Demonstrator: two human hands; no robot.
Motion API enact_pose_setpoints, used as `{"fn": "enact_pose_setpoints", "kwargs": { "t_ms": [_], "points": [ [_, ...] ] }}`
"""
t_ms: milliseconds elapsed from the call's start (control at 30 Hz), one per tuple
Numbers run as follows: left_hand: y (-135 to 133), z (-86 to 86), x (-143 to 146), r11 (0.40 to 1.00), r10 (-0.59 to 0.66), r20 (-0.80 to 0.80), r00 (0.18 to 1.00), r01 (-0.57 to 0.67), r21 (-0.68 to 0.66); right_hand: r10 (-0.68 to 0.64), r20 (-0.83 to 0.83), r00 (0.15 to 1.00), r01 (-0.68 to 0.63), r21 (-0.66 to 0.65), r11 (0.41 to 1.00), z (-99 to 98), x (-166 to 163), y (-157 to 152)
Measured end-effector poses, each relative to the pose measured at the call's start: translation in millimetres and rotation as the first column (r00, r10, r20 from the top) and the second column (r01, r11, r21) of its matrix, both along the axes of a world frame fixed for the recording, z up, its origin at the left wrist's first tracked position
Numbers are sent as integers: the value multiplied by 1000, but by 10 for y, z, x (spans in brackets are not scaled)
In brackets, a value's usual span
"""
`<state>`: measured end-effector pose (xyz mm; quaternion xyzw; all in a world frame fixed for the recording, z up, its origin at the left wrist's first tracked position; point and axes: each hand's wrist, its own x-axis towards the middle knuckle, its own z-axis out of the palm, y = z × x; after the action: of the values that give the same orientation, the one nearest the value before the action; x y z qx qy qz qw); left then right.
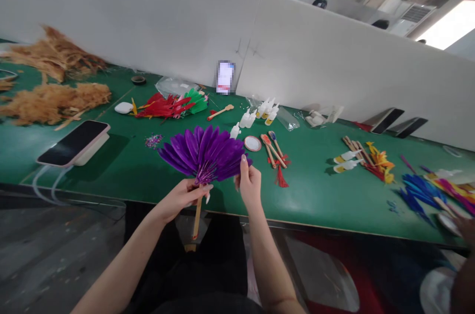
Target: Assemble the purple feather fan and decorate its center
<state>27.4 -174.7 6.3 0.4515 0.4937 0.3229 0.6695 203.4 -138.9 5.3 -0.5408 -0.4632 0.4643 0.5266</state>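
Note:
A purple feather fan (pixel 204 153) is spread wide above the front edge of the green table (pixel 308 195). My left hand (pixel 187 194) is closed around the top of its wooden handle (pixel 197 217), just under the feather bases. At the fan's right end, my right hand (pixel 248 179) pinches the outermost feathers between thumb and fingers. Right behind the fan lie a small white dish with a red rim (pixel 253 143) and a white glue bottle (pixel 235 130). Two wooden sticks with coloured tips and red tassels (pixel 272 150) rest to the right of it.
Red feathers (pixel 163 106), green feathers (pixel 196 100) and several glue bottles (pixel 267 110) lie farther back. A phone (pixel 74 142) sits at left near brown fibre (pixel 59 101). Blue feathers (pixel 419 193) and another person's hand (pixel 465 227) are at far right. A white partition (pixel 148 17) stands behind.

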Motion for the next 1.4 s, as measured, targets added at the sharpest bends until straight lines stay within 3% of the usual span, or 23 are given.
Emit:
{"fn": "enact_pose_setpoints", "kwargs": {
  "t_ms": [233,433,567,733,900,1133,1400],
  "points": [
    [-15,20,38,998,60,39,997,-60,6,-116,-42,992,116,9,993,-40,-57,-86],
    [-16,4,22,999,-9,-20,1000,10,50,-4,3,1000,3,91,996,8,63,-82],
    [-15,-19,13,991,-76,-47,996,80,104,86,65,994,-88,30,996,60,104,-57],
    [-28,-33,20,991,-101,-53,993,106,85,20,-42,999,-20,7,1000,85,-9,-36],
    [-39,-72,29,997,-39,-35,999,41,65,7,-105,994,-4,29,1000,115,-87,-43],
    [-40,-83,57,999,30,26,999,-31,43,-87,-149,985,80,-56,995,101,-123,-81],
    [-47,-63,59,996,-55,11,998,54,76,-74,-181,981,59,-86,995,-22,-79,-42]
  ]
}}
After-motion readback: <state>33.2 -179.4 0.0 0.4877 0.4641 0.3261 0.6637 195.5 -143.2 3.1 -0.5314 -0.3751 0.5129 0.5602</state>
